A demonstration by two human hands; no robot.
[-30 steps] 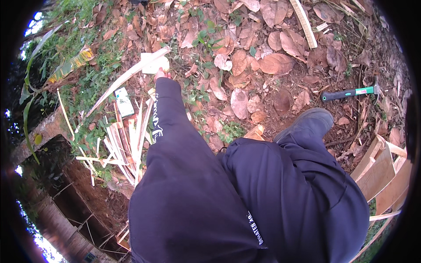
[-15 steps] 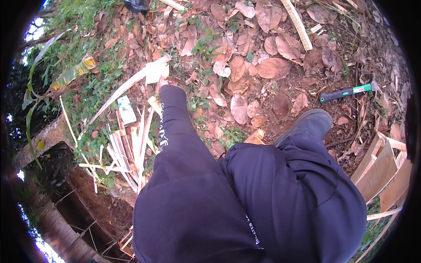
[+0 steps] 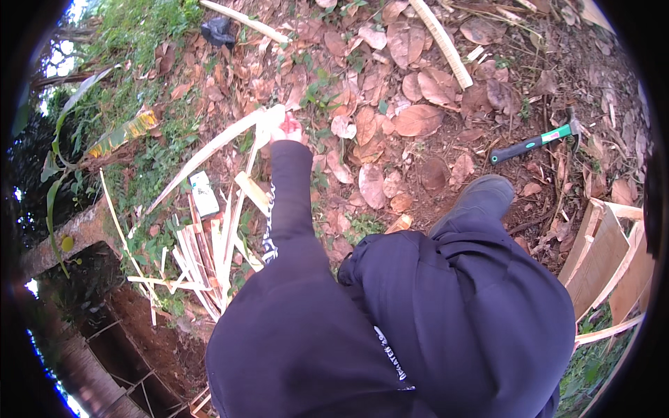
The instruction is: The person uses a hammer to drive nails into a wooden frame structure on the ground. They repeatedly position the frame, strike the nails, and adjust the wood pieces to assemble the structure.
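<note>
My left hand (image 3: 287,129), at the end of a dark sleeve, reaches out over the leaf-covered ground. Its fingers are curled, closed on a pale piece of wood (image 3: 265,128), whose grip is partly hidden. Right by it, a long curved wood strip (image 3: 209,151) slants down to the left. Below lie a small white and green packet (image 3: 203,194) and a pile of split wood strips (image 3: 202,258). My right hand is out of view.
A hammer (image 3: 535,144) with a black and green handle lies at the right, beyond my boot (image 3: 481,198). Slatted wooden pieces (image 3: 599,258) stand at the right edge. A dark pit (image 3: 132,334) opens at lower left. Dark plastic (image 3: 218,32) lies farther off.
My left hand has moved slightly right, and the pale wood piece has turned and now looks narrower. The whole view has shifted a little, bringing more of the far ground at upper left into sight.
</note>
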